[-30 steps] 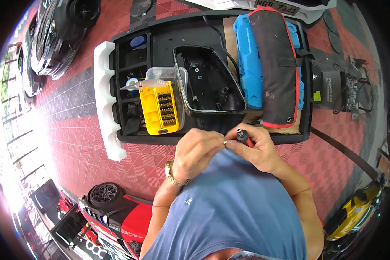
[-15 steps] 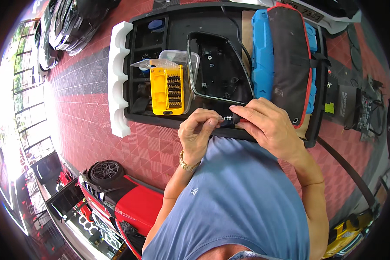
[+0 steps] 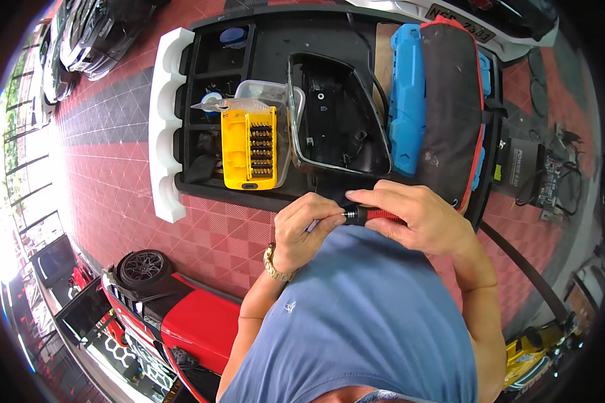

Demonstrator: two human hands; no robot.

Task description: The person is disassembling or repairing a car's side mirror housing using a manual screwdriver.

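Just past the blue cloth shirt (image 3: 356, 295), here are both hands, nearly together on one tool: the right hand (image 3: 420, 216) grips the red-and-black ribbed screwdriver (image 3: 383, 215) by its handle, the left hand (image 3: 306, 225) pinches at its bright metal end. It looks light, stiff and sturdy; that ribbed red grip should hold best, the smooth metal likely slips more. Beyond sit the yellow plastic bit case (image 3: 234, 163) and the black angular plastic housing (image 3: 336, 127).
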